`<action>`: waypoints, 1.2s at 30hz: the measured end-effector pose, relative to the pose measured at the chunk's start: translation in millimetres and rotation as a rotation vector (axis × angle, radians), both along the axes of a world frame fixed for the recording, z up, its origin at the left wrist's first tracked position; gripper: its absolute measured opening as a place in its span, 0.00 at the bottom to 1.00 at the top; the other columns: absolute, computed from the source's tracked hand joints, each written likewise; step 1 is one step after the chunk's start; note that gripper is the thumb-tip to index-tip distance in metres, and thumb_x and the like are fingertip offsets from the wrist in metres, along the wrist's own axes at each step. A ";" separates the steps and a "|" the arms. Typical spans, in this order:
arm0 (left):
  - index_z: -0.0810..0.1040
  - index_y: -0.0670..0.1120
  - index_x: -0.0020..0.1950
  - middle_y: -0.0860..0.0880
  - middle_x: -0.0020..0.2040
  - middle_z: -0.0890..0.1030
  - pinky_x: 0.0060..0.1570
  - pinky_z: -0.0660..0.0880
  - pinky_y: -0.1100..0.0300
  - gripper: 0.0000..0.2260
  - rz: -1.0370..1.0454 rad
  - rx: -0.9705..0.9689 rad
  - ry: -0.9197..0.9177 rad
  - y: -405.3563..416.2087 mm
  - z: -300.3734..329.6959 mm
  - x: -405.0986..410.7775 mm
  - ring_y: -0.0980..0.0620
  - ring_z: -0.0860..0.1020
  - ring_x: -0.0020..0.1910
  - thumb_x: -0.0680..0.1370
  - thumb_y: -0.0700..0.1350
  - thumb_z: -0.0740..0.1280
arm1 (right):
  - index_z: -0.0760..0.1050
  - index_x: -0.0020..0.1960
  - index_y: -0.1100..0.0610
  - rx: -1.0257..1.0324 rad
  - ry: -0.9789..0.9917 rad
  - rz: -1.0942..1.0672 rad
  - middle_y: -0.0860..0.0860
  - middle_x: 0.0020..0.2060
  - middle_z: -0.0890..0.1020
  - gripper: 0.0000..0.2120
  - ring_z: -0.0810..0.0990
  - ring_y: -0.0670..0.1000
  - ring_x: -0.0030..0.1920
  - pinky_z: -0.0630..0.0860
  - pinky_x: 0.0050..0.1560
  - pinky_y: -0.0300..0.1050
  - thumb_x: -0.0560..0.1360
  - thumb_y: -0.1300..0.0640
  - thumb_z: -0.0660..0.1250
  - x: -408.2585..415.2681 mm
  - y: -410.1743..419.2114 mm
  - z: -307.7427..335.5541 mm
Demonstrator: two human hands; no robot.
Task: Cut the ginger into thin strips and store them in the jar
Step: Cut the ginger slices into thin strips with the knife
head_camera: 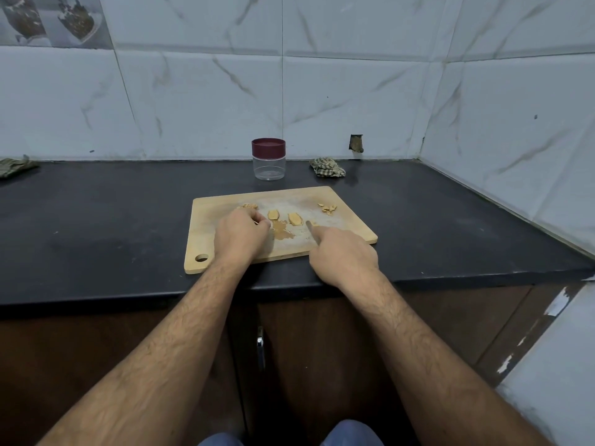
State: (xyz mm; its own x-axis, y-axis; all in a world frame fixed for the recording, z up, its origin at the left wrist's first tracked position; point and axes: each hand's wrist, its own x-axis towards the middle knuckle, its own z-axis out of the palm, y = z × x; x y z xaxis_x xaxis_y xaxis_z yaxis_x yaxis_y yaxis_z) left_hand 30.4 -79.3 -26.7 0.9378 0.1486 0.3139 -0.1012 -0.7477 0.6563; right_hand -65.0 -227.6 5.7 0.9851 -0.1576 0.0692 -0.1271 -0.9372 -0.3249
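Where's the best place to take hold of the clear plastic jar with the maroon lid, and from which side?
Probably grip the clear plastic jar round its maroon lid or just below, coming from the front over the wooden cutting board. It stands upright and closed close to the tiled wall, so the back is shut off, while its round body suits a wrap of the fingers.

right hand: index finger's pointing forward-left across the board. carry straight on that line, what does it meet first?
Probably the right-hand ginger slice, just ahead of the right hand on the cutting board. Depth is unclear from one view.
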 end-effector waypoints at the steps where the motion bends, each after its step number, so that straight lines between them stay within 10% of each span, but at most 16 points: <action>1: 0.81 0.53 0.44 0.52 0.49 0.83 0.45 0.69 0.59 0.05 0.001 -0.005 0.000 0.3 -0.4 0.8 0.51 0.77 0.49 0.78 0.48 0.66 | 0.63 0.76 0.42 0.010 -0.004 0.006 0.49 0.63 0.78 0.29 0.76 0.53 0.60 0.69 0.46 0.46 0.77 0.58 0.57 0.7 0.5 0.5; 15: 0.73 0.48 0.72 0.51 0.68 0.76 0.65 0.70 0.55 0.20 -0.245 0.247 0.002 -5.8 18.9 30.0 0.49 0.74 0.67 0.80 0.39 0.64 | 0.70 0.69 0.48 0.110 -0.042 0.067 0.52 0.58 0.80 0.20 0.76 0.56 0.58 0.67 0.46 0.47 0.78 0.57 0.57 19.4 22.4 -6.5; 22: 0.77 0.51 0.63 0.49 0.64 0.79 0.59 0.73 0.53 0.14 -0.298 0.502 0.100 -9.6 30.1 44.0 0.49 0.77 0.58 0.80 0.41 0.62 | 0.68 0.71 0.47 0.133 -0.081 0.059 0.52 0.59 0.79 0.21 0.75 0.56 0.59 0.66 0.47 0.47 0.78 0.56 0.56 18.3 23.9 -10.5; 36: 0.79 0.51 0.65 0.55 0.57 0.83 0.59 0.73 0.59 0.16 -0.276 0.280 -0.017 7.4 11.9 14.9 0.54 0.78 0.59 0.77 0.45 0.68 | 0.65 0.75 0.45 0.159 -0.031 0.079 0.51 0.64 0.78 0.25 0.74 0.57 0.63 0.68 0.51 0.48 0.78 0.56 0.57 11.6 21.4 -4.5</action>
